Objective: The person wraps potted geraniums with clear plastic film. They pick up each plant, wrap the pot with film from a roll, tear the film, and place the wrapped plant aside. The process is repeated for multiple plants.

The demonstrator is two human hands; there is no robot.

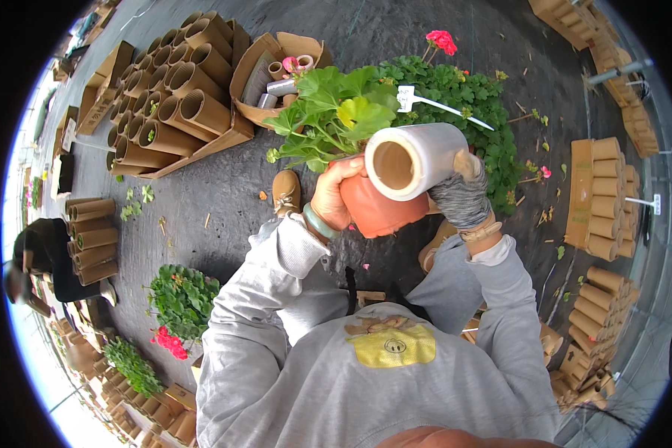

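Note:
My left hand (331,193) grips a terracotta-coloured plant pot (382,210), which is tilted so its base faces me. Out of the pot, away from me, grows a leafy green plant (336,106) with one yellowing leaf. In my right hand (463,190), which wears a grey glove, is a roll of clear stretch film (425,154) with a cardboard core. The roll lies across the upper right of the pot and hides part of it. A white plant label (406,98) bearing writing shows just beyond the roll.
Geraniums (448,84) with pink-red blooms stand beyond my hands. A carton of upright cardboard tubes (173,106) is at upper left, beside an open box (291,47) of film rolls. More tubes (605,196) line the right. At far left a person (50,257) bends over. Another geranium (182,302) sits lower left.

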